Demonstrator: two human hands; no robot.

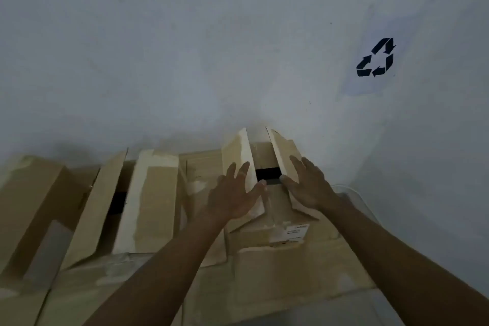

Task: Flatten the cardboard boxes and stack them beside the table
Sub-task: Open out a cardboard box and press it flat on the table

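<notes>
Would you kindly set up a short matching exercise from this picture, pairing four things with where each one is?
Things:
1. left hand
2. right hand
3. recycling symbol
4. white label

Places:
A. on the wall, upper right
B. on the left flap of the open box
C. on the near side of the box, below the hands
D. on the right flap of the open box

Pairs: 1-B, 2-D, 3-A, 4-C
</notes>
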